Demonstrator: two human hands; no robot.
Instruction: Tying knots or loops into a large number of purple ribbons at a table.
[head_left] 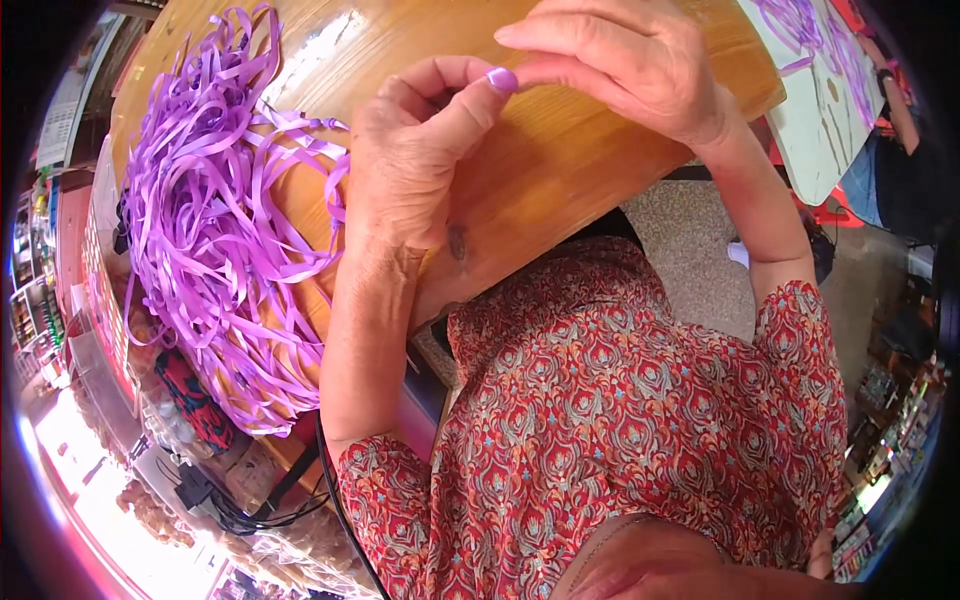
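My left hand (415,140) is raised over the wooden table, thumb and forefinger pinched together. A short looped bit of shiny purple ribbon (502,79) sits at their tips. From the right, my right hand (635,65) reaches across with its fingers stretched out and apart. The tip of its lower digit comes close to the ribbon; whether it touches cannot be made out. Beside my left forearm lies a large tangled heap of purple ribbons (215,190), with small knots or bows here and there.
The wooden table (560,160) has a rounded right corner. A white table (815,120) at the far right bears more purple ribbons (800,30), with another person's arm (900,110) beside it. Black cables (240,515) and bags crowd the lower left.
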